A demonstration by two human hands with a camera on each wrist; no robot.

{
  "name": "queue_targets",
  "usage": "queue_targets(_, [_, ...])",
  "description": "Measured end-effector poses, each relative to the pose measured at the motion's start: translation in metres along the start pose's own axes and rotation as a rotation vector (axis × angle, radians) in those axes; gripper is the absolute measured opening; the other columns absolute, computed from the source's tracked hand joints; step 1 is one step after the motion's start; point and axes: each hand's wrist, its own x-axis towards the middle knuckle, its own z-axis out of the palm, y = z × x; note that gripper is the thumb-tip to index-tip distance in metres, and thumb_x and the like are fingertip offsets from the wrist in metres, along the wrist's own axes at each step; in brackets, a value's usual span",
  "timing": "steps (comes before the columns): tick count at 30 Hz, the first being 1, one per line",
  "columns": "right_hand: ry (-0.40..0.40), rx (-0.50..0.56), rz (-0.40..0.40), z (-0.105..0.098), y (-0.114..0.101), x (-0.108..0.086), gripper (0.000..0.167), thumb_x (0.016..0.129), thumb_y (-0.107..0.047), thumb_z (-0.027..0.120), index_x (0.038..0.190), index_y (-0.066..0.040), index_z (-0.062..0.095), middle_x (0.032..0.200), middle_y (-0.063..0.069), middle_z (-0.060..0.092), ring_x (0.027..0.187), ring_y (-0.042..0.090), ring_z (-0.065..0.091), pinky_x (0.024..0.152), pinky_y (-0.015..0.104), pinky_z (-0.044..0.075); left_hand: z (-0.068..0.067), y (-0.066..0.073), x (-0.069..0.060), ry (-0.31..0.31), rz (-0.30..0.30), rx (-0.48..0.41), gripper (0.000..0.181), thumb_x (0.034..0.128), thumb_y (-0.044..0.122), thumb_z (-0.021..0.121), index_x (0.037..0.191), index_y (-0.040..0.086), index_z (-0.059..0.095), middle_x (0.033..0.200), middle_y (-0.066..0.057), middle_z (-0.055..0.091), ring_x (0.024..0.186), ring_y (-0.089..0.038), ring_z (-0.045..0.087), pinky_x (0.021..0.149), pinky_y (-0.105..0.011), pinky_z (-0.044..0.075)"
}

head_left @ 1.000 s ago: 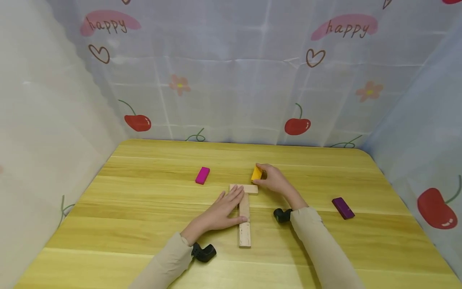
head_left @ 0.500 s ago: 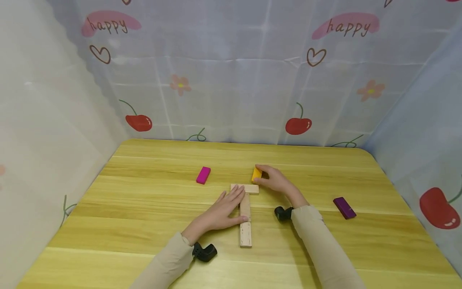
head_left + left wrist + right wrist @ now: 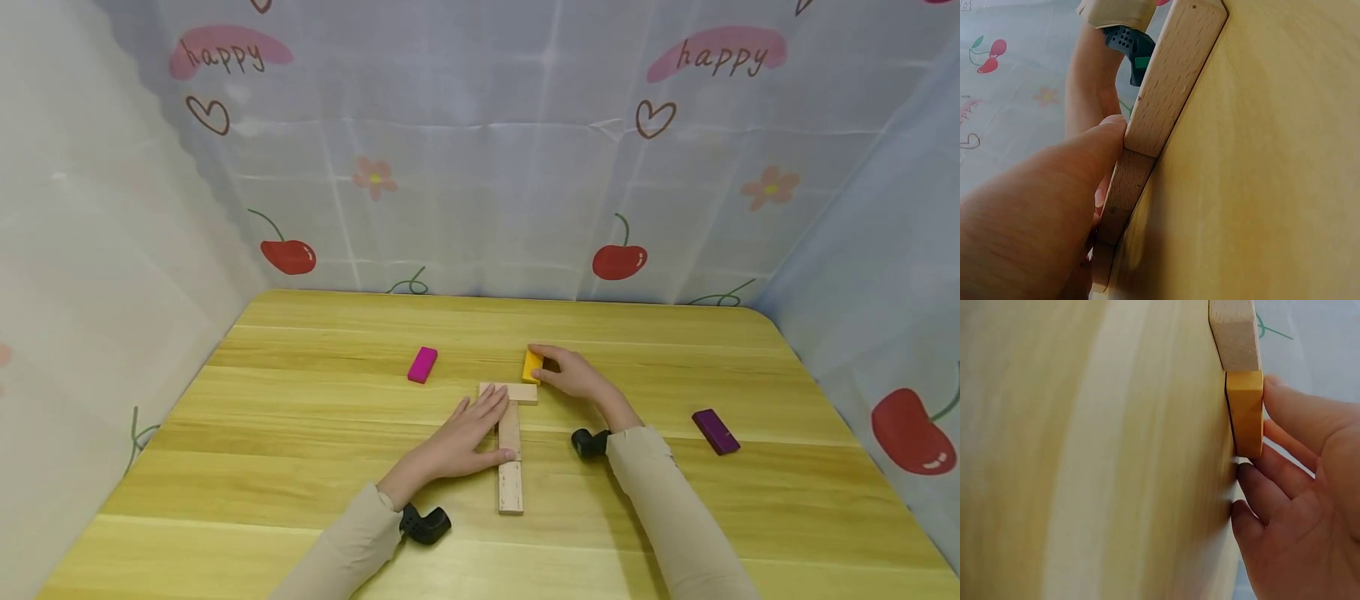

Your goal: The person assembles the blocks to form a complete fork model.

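My left hand rests with fairly straight fingers on plain wooden blocks laid in a T. Its fingertips lie on the crosswise block and its thumb touches the upright row near a joint. The nearest block of that row lies bare below the thumb. My right hand pinches a yellow block between thumb and fingers. In the right wrist view, the yellow block sits low against the tabletop, close to the end of a wooden block.
A magenta block lies at the back left of the wooden table, and a dark purple block lies to the right. A printed curtain hangs behind the table. Each wrist wears a black camera.
The yellow block has gone from tilted up to lying flatter on the table beside the crosswise block, with my right fingers moving down along with it. My left hand has stayed put.
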Motion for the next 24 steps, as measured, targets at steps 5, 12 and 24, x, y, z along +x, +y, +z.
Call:
queue_targets(5, [-0.005,0.015,-0.09,-0.0027,-0.0012,-0.0042,0.05,0.097,-0.025,0.054,0.136,0.005,0.045,0.136,0.023,0.044,0.127,0.037,0.036,0.104,0.048,0.028,-0.0002,-0.0003,-0.0004,0.0,-0.002,0.003,0.085,0.092,0.06,0.042,0.15,0.005,0.012,0.155,-0.003,0.003,0.139,-0.015,-0.005,0.11,-0.045,0.002])
queue_targets(12, [-0.031,0.011,-0.061,0.0008,0.0002,0.0,0.048,0.096,-0.013,0.054,0.137,0.008,0.041,0.138,0.025,0.04,0.129,0.04,0.032,0.105,0.05,0.025,-0.0013,-0.0001,-0.0009,0.003,-0.001,-0.001,0.084,0.0925,0.058,0.043,0.15,0.005,0.012,0.155,-0.004,0.004,0.139,-0.016,-0.005,0.11,-0.046,0.002])
queue_targets(24, [-0.01,0.033,-0.022,-0.0027,0.0008,-0.0055,0.054,0.096,-0.015,0.056,0.141,0.006,0.036,0.141,0.024,0.037,0.13,0.038,0.031,0.105,0.05,0.025,-0.0012,0.0013,-0.0006,0.005,0.01,-0.01,0.084,0.0926,0.056,0.045,0.15,0.004,0.012,0.155,-0.005,0.004,0.139,-0.017,-0.004,0.11,-0.047,0.003])
